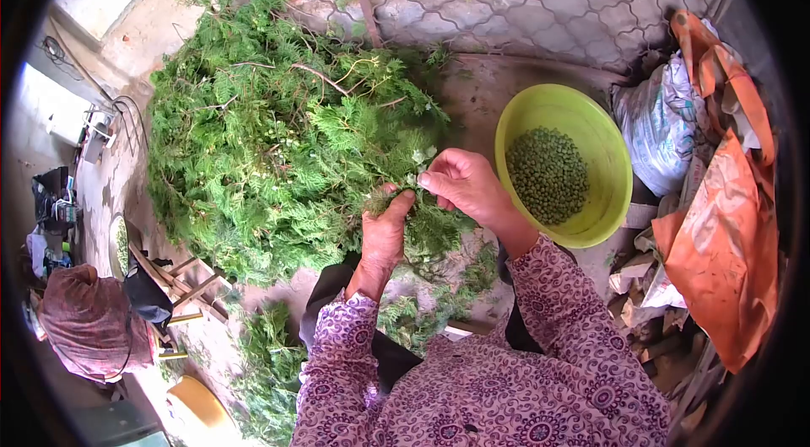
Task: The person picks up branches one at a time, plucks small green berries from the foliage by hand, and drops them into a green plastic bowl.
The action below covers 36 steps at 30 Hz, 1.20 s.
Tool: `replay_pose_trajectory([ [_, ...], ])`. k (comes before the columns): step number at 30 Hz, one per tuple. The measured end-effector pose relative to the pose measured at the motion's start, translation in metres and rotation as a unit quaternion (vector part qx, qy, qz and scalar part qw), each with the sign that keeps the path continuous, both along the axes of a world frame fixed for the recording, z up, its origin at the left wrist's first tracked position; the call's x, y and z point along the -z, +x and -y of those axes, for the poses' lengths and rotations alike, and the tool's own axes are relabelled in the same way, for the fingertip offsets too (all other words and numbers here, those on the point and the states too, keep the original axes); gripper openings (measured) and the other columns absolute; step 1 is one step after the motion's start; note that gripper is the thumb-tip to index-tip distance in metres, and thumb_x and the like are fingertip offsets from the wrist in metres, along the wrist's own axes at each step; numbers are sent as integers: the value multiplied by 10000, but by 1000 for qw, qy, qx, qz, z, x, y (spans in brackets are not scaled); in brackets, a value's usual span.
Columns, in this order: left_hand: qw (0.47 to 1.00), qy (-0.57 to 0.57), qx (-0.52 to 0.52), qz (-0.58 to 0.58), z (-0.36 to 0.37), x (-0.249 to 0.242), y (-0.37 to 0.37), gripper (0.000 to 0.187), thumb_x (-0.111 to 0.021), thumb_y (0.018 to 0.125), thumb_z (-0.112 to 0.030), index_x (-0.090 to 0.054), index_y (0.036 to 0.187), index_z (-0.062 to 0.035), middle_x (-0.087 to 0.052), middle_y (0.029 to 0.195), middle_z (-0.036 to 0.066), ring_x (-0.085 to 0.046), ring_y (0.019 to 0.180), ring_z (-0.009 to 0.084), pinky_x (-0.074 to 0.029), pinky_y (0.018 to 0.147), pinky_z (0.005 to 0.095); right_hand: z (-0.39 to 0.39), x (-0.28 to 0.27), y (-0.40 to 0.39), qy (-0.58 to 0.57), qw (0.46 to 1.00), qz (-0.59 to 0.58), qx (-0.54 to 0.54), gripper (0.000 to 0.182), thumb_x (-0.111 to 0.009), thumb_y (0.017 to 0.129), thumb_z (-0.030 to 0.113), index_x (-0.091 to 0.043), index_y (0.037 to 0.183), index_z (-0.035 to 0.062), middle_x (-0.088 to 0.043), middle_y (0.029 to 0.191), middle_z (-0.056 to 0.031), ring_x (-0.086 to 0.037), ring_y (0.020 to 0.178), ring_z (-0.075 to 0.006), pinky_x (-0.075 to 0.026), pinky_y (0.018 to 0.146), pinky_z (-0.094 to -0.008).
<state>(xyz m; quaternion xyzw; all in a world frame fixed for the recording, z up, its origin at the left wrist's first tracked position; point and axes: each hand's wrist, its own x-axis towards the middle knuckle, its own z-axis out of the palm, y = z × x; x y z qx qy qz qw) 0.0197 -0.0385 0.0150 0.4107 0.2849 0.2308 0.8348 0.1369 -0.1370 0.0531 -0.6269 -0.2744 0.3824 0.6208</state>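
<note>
Green sprig [423, 157], pinched by fingertips
Left hand [385, 234] and right hand [474, 185] nip it; lime bowl [612, 169] at their three o'clock.

Green sprigs [253, 152] — yellow-green basin [606, 164] — purple-patterned sleeves [564, 295] (swirls, medallions).

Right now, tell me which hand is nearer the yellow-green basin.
Right. The right hand has its wrist by the left edge of the basin in the picture; the left hand is farther left, at the leafy branches.

Branches [261, 135] block the left; the basin [611, 164] opens upward.
</note>
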Motion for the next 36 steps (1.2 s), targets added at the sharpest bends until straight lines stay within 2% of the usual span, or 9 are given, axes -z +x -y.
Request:
replay_pose_trajectory([
  [10,999,2,36,15,-4,-13,-8,65,-578,769,-34,-560,830,-51,-556,785,-3,-485,708,83,-392,647,218,-1,3,-4,-11,995,-77,-56,175,-627,791,161,-553,840,10,-571,662,-36,-553,551,-93,-440,477,-217],
  [12,998,-61,31,-5,-3,-24,-12,80,-578,756,-31,-564,835,-41,-564,771,20,-489,668,99,-395,612,233,-1,8,-3,22,975,-203,-87,146,-621,788,135,-557,820,8,-580,675,-49,-566,531,-110,-451,477,-235],
  [18,996,-78,41,-14,-13,-18,-24,144,-600,730,-43,-546,863,-37,-570,751,37,-490,588,116,-385,558,235,-2,13,-8,114,919,-351,-139,66,-569,794,60,-566,840,12,-576,671,-75,-554,528,-151,-456,505,-259],
  [22,991,-131,29,-7,-16,-17,-26,187,-598,733,-43,-541,912,-36,-578,765,36,-492,611,119,-385,554,227,-1,6,-11,135,918,-343,-146,119,-549,787,55,-565,893,2,-572,696,-73,-554,568,-152,-432,497,-263],
  [24,990,-132,40,-6,-15,-23,-26,174,-596,736,-40,-550,904,-37,-583,775,32,-499,633,113,-392,572,232,-1,-7,-16,55,943,-319,-77,97,-558,809,101,-561,855,16,-556,678,-58,-539,571,-149,-382,471,-241],
  [26,998,-8,39,-51,-13,-32,-23,142,-594,742,-44,-574,882,-37,-592,796,21,-508,682,97,-394,610,231,-2,8,-9,70,941,-311,-113,111,-571,813,131,-558,838,23,-554,671,-53,-537,563,-142,-376,459,-238],
  [27,998,-8,39,-51,-12,-31,-23,142,-594,742,-44,-574,882,-37,-592,796,21,-508,682,97,-394,610,231,-2,13,-7,87,937,-302,-149,133,-584,817,160,-555,821,31,-553,664,-47,-534,555,-135,-371,446,-234],
  [31,996,53,72,-22,-9,-19,-20,131,-594,744,-55,-592,873,-39,-592,800,7,-504,693,84,-383,616,222,-2,14,-8,48,938,-333,-81,184,-599,823,212,-565,798,32,-544,653,-31,-523,535,-104,-355,421,-208],
  [36,994,-96,52,6,-8,-11,-20,137,-603,728,-56,-591,863,-41,-577,769,8,-475,628,86,-367,564,209,1,14,-6,101,931,-324,-133,143,-594,814,159,-574,810,17,-589,698,-58,-552,534,-117,-414,447,-227],
])
